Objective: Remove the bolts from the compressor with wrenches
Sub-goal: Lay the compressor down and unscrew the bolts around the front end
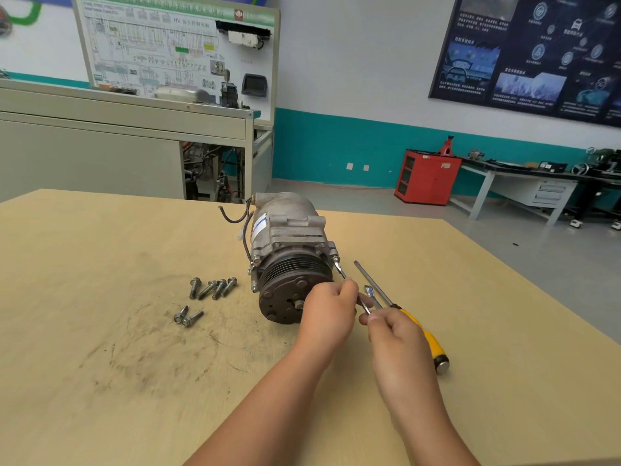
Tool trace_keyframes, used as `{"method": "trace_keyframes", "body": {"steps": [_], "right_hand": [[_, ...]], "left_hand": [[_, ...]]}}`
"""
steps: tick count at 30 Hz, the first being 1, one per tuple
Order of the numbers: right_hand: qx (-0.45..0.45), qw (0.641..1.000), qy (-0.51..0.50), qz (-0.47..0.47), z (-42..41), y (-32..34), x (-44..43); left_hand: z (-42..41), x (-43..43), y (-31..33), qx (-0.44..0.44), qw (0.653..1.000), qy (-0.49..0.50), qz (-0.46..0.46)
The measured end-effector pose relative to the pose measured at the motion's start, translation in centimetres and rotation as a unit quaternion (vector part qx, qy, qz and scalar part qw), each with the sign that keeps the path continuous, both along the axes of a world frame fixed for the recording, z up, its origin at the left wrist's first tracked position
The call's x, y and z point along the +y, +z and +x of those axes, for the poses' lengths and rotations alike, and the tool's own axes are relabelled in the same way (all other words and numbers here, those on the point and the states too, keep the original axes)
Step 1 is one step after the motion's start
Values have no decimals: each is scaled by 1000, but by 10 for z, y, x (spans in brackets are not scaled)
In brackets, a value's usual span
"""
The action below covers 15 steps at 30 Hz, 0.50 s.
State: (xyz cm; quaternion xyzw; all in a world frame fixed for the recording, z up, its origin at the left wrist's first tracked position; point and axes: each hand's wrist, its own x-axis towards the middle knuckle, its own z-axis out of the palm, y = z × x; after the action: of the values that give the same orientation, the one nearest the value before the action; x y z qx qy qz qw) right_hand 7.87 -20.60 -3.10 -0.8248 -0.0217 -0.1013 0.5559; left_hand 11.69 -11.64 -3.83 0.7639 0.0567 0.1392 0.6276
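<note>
Seen from the head camera, a grey compressor (289, 243) lies on its side in the middle of a wooden table (100, 264), its pulley facing the viewer. At the compressor's 4 o'clock, the left hand (331, 309) curls its fingers round a slim wrench (340, 270). The wrench's tip meets a bolt (335, 258) on the compressor's right mounting ear. At 3 o'clock of the left hand, just beside it, the right hand (395, 334) pinches a second wrench (369, 292) between thumb and fingers. A yellow-handled screwdriver (426, 338) lies on the table just past the right hand. Six loose bolts (213, 288) lie at the compressor's 8 o'clock.

1 head camera looks forward and down (close) over the table (100, 331) toward the far wall (353, 62).
</note>
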Motion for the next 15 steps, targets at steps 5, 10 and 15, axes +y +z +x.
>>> {"method": "trace_keyframes", "body": {"steps": [5, 10, 15], "right_hand": [[151, 934, 99, 308, -3, 6, 4], [158, 941, 131, 268, -6, 3, 6], [89, 987, 84, 106, -5, -10, 9]], "left_hand": [[-3, 0, 3, 5, 999, 6, -33], [-4, 1, 3, 22, 997, 10, -71], [-6, 4, -3, 24, 998, -12, -51]]}}
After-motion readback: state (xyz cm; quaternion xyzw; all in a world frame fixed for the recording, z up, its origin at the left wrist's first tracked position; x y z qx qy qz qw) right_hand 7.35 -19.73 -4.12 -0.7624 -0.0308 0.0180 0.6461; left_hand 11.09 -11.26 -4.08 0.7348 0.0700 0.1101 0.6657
